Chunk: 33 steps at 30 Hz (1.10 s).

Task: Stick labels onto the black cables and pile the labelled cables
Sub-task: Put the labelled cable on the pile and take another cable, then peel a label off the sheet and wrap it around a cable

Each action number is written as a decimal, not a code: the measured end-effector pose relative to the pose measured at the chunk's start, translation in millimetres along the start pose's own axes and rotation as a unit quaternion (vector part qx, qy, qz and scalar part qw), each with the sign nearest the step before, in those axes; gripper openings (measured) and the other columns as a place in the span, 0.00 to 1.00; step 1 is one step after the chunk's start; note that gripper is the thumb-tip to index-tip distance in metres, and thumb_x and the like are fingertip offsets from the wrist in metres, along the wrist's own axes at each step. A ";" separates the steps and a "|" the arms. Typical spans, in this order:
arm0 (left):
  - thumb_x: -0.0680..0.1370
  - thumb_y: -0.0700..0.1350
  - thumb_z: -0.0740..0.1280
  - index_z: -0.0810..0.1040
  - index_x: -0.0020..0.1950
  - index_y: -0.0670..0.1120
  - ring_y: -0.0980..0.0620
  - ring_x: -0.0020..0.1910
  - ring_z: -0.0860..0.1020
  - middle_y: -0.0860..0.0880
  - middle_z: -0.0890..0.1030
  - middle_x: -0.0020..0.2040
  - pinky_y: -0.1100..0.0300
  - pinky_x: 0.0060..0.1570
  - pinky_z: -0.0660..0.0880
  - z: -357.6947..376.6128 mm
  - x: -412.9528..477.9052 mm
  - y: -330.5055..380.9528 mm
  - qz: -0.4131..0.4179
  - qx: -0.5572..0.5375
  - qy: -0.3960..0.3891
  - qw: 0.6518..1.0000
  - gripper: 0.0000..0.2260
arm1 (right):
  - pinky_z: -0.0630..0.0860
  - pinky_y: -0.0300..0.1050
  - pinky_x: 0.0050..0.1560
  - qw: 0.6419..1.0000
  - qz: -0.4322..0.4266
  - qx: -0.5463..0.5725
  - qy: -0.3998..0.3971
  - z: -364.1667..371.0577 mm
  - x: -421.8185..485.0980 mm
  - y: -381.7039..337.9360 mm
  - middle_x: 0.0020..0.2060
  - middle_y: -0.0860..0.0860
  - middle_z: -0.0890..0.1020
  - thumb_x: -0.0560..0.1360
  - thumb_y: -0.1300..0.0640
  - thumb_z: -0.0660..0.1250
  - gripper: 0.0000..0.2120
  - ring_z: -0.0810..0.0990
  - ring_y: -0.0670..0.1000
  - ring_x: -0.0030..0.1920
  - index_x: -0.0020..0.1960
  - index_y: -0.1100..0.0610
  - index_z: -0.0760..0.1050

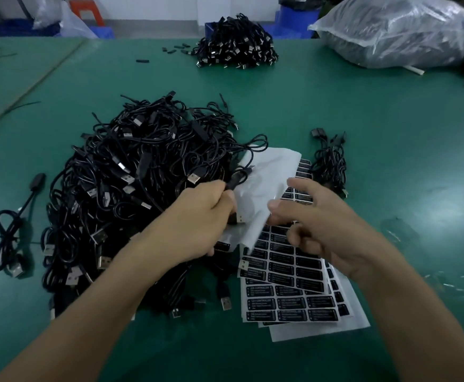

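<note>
So the left hand (200, 213) has its fingers curled tight round one cable (236, 180) by the big pile (131, 194). The right hand (322, 224) hangs half curled over the label sheets (294, 271) on the tabletop (390, 133), can't tell if it's holding anything. Labels say "LED CONTROLLER".

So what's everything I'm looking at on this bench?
table: one, green, under everything.
big cable pile: one, black, centre left.
far cable pile: one, black, back centre.
small cable bundle: one, black, right of the sheets.
loose cable: one, black, far left.
label sheets: several, black labels on white, fanned, front centre.
backing sheet: one, white, over the sheets' far end.
plastic bag: one, clear, back right.
stool: one, orange, beyond the table, back left.
held cable: one, black, in the left hand.
left hand: grips the held cable.
right hand: above the label sheets; unclear if it holds anything.
</note>
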State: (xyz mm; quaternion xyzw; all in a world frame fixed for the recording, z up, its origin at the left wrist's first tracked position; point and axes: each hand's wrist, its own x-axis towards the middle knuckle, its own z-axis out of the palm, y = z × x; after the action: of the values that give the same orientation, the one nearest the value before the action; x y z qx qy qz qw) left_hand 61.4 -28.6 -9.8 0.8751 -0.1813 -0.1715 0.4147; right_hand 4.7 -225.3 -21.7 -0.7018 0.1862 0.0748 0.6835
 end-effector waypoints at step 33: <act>0.69 0.45 0.73 0.72 0.44 0.46 0.48 0.29 0.82 0.48 0.84 0.39 0.44 0.36 0.80 5.5 2.9 -6.1 0.049 0.137 -0.003 0.989 0.11 | 0.75 0.38 0.25 0.994 -0.046 -0.052 -0.086 16.4 2.5 15.0 0.47 0.57 0.86 0.75 0.70 0.69 0.37 0.86 0.58 0.35 0.70 0.34 0.68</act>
State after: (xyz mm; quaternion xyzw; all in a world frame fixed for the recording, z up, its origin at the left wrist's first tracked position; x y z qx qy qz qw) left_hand 62.4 -30.0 -18.3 0.9133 -0.2470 -0.1275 0.2978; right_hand 4.0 -209.4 -37.5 -0.7351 0.0899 0.1124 0.6626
